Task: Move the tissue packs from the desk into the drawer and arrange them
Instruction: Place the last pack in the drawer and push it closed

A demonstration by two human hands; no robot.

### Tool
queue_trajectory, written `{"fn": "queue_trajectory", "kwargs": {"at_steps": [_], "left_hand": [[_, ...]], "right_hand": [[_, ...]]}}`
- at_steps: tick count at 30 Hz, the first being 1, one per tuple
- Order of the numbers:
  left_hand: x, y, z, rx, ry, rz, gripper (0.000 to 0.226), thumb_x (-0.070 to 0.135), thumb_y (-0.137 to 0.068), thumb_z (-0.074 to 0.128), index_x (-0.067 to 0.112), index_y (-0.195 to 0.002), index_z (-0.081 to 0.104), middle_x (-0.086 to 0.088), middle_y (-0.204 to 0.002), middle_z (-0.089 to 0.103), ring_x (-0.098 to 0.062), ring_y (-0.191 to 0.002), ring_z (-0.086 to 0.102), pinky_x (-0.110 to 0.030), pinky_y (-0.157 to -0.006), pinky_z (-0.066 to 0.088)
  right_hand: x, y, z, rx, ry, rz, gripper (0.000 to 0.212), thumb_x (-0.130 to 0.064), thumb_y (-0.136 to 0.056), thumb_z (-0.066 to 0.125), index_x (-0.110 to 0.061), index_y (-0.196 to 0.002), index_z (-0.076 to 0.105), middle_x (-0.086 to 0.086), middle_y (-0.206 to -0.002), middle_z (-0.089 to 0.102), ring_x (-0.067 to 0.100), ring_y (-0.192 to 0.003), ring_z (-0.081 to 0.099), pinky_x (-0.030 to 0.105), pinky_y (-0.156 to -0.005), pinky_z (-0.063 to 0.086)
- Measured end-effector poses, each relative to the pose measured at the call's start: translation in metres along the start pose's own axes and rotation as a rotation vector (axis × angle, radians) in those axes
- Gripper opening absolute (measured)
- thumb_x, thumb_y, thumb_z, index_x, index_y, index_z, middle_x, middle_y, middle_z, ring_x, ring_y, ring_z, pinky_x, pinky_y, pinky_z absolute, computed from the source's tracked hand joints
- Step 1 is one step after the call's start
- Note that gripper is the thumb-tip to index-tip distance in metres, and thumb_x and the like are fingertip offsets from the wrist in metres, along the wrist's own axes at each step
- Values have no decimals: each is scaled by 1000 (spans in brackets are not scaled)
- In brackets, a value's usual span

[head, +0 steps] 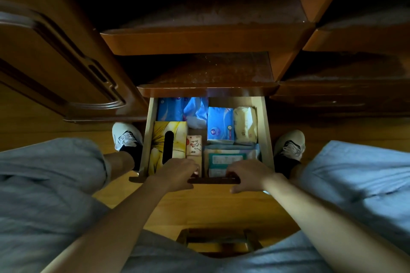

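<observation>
The wooden drawer point(267, 131) stands pulled out below me, filled with tissue packs. A yellow tissue box point(167, 137) lies at the left, a small pink pack point(194, 145) beside it. Two blue packs point(169, 108) point(220, 125) and a cream pack point(245, 125) sit further back, and a pale pack point(228, 157) lies at the front right. My left hand point(177, 175) and my right hand point(248, 175) both rest on the drawer's front edge point(214, 180), fingers curled over it. Neither hand holds a pack.
A crumpled blue plastic bag point(196, 111) sits in the drawer's back middle. Dark desk shelves point(206, 40) overhang above. A cabinet door point(66, 62) is at the left. My shoes point(126, 137) point(289, 144) flank the drawer, and a wooden stool point(218, 241) is beneath me.
</observation>
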State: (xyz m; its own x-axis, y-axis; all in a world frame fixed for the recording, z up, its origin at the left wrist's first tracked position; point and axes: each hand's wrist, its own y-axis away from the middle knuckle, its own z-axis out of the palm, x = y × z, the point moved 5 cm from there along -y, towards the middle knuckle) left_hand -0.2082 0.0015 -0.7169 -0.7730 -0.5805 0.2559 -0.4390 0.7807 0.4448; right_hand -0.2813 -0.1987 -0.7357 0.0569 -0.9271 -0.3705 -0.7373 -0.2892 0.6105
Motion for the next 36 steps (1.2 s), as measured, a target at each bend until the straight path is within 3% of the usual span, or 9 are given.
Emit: {"fn": "queue_trajectory", "kwargs": {"at_steps": [3, 6, 10, 14, 17, 20, 25, 31, 36], "left_hand": [[1, 1, 0, 32, 46, -29, 39, 35, -81, 77, 23, -116, 63, 3, -115, 65, -17, -105, 62, -32, -83, 52], [1, 1, 0, 53, 71, -57, 38, 35, -80, 77, 21, -113, 64, 1, -112, 66, -19, -102, 63, -32, -79, 52], [2, 0, 3, 97, 129, -92, 35, 35, -78, 77, 23, -109, 64, 2, -110, 67, -18, -101, 63, -29, -75, 47], [-1, -1, 7, 120, 150, -113, 36, 37, -77, 78, 25, -107, 64, 5, -109, 66, -15, -100, 63, -28, -75, 46], [-1, -3, 9, 132, 159, -111, 38, 40, -76, 79, 26, -107, 63, 6, -109, 66, -13, -100, 63, -28, -77, 49], [0, -5, 14, 127, 165, -127, 46, 51, -73, 80, 26, -107, 61, 8, -108, 65, -12, -99, 61, -28, -77, 47], [0, -8, 19, 103, 143, -135, 46, 62, -70, 77, 30, -95, 54, 10, -100, 59, -11, -92, 58, -26, -70, 43], [-2, -10, 19, 114, 146, -132, 41, 58, -75, 74, 29, -97, 55, 8, -102, 62, -14, -94, 60, -30, -72, 47], [-1, -12, 17, 78, 131, -141, 38, 56, -76, 72, 28, -94, 53, 5, -102, 62, -17, -93, 62, -37, -78, 55]], "right_hand": [[12, 0, -12, 131, -161, 102, 69, -85, -81, 44, -30, -114, 67, -10, -113, 67, 11, -100, 63, 28, -78, 52], [23, -8, -23, 336, -74, 150, 60, -68, -93, 48, -28, -137, 56, -5, -135, 58, 17, -126, 51, 36, -94, 45], [22, -22, -7, 299, 96, 169, 52, -41, -89, 70, -25, -136, 54, 1, -138, 55, 22, -128, 47, 41, -108, 39], [11, -30, -5, 322, 176, 132, 43, -40, -82, 76, -28, -121, 62, 0, -132, 54, 23, -125, 42, 43, -104, 43], [15, -30, -1, 345, 71, 168, 64, -34, -81, 78, -23, -137, 50, 2, -142, 52, 23, -131, 45, 44, -108, 42], [16, -30, -4, 333, 126, 192, 59, -33, -84, 76, -20, -136, 51, 4, -139, 53, 25, -129, 47, 44, -109, 38], [6, -29, -13, 382, 66, 156, 35, -28, -88, 73, -23, -122, 63, 0, -127, 62, 22, -121, 56, 44, -103, 45], [7, -25, -22, 178, -146, 116, 18, -28, -90, 71, -23, -104, 61, -4, -104, 68, 16, -95, 65, 32, -81, 54], [6, -23, -67, 424, -73, 114, 20, -22, -88, 61, -23, -85, 41, -7, -77, 57, 16, -65, 57, 24, -51, 31]]}}
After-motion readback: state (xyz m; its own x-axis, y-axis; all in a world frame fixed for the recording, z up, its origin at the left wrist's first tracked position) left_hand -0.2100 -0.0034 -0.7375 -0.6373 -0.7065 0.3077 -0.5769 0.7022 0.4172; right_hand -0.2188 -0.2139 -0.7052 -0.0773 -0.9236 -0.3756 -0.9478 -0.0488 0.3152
